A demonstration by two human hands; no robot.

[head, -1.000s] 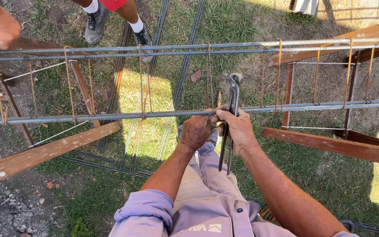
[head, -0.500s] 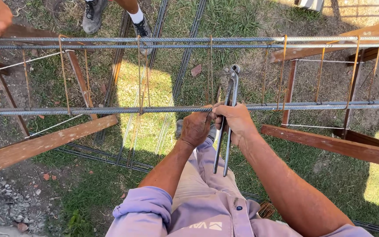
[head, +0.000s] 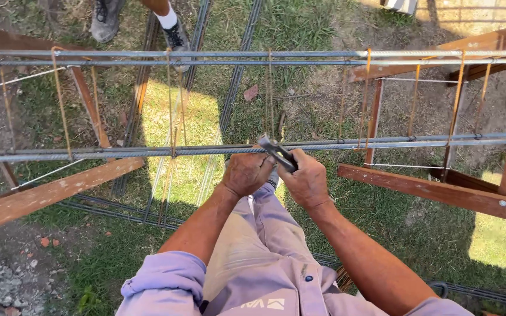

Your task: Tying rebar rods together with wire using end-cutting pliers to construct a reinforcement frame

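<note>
My right hand [head: 307,180] grips dark metal pincers [head: 277,152], whose head now points up and left against the near steel rebar [head: 147,151] of a rebar cage. My left hand [head: 246,172] is closed just below that bar, beside the pincers' jaws; whether it pinches a wire is hidden. Rusty wire stirrups [head: 61,99] hang between the near bar and the far pair of rebars [head: 300,55]. The cage rests across wooden trestles [head: 54,193] over grass.
Another person's shoes [head: 177,38] stand on the grass beyond the far bars. More rebar lengths [head: 238,64] lie on the ground beneath. A second wooden trestle [head: 440,193] stands at the right. Gravel lies at the lower left.
The pincers, upright across the near bar before, now lie tilted low with the handles in my right fist. Both hands sit closer to the bar. The other person's hand at far left has left view.
</note>
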